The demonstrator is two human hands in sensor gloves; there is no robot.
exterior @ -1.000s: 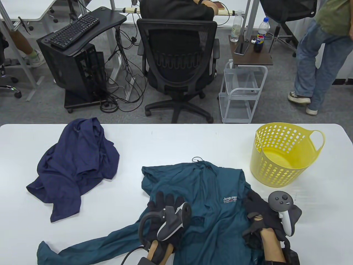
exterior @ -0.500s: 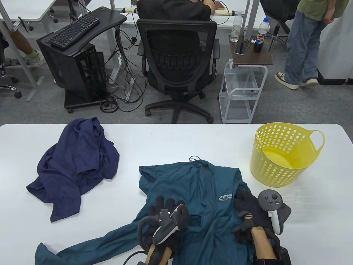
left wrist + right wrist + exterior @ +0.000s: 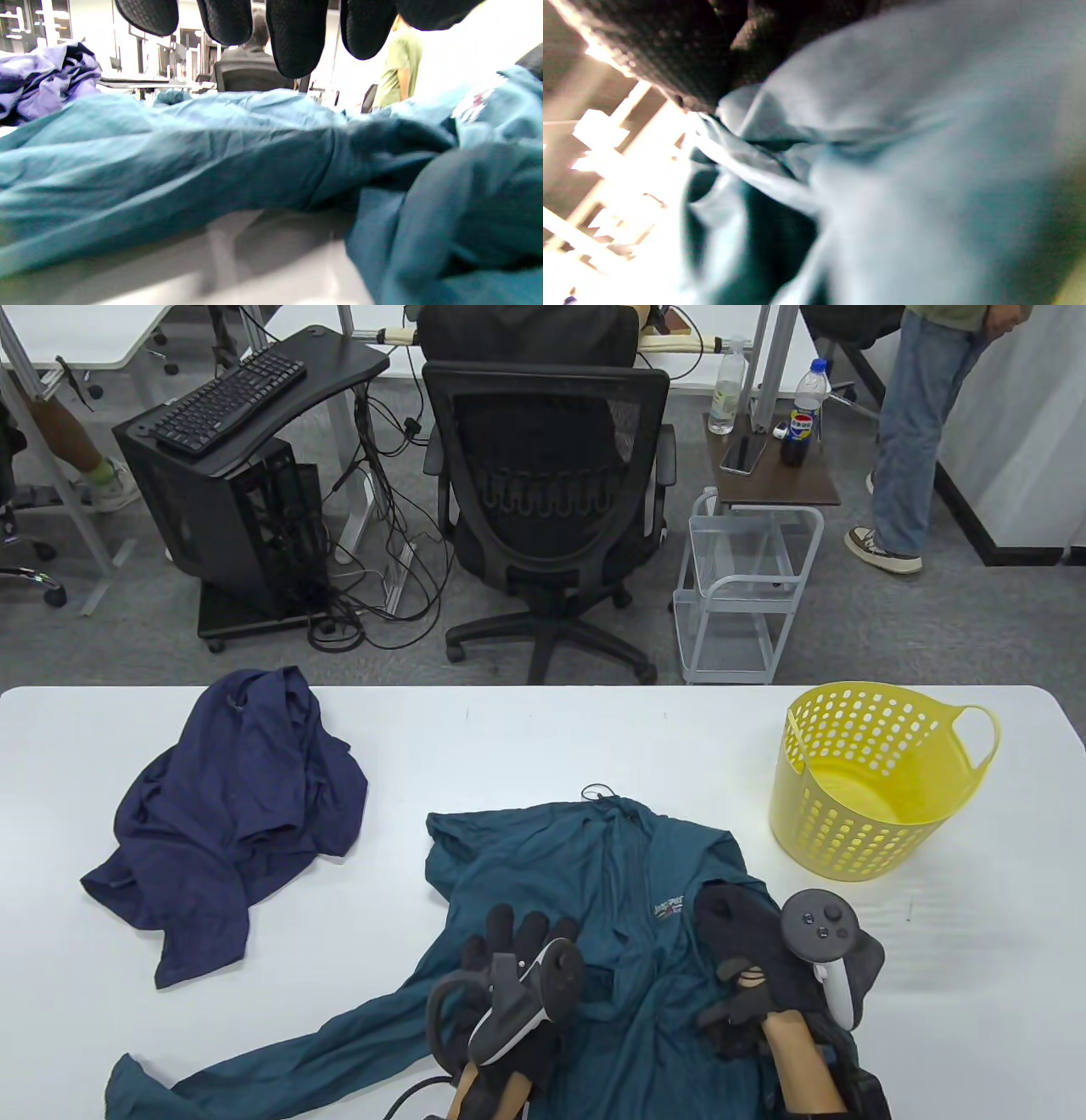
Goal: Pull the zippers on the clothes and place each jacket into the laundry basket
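A teal jacket (image 3: 551, 865) lies spread at the front middle of the white table (image 3: 509, 738), one sleeve trailing to the front left. My left hand (image 3: 517, 937) lies on its left front with fingers (image 3: 297, 38) straight, just above the teal cloth (image 3: 212, 161). My right hand (image 3: 738, 920) grips the jacket's right front beside the chest logo (image 3: 670, 909); in the right wrist view the glove (image 3: 670, 46) holds bunched cloth (image 3: 903, 148). A crumpled navy jacket (image 3: 229, 806) lies at the left. A yellow laundry basket (image 3: 848, 831) stands at the right, nothing visible inside.
Beyond the table's far edge are a black office chair (image 3: 547, 500), a wire cart (image 3: 738, 585) and a person standing at the far right (image 3: 908, 432). Bare table lies between the two jackets and around the basket.
My right hand has dragged the jacket's right front leftward, and the logo moved with it. The left hand shifted slightly. The standing person in the background walked away.
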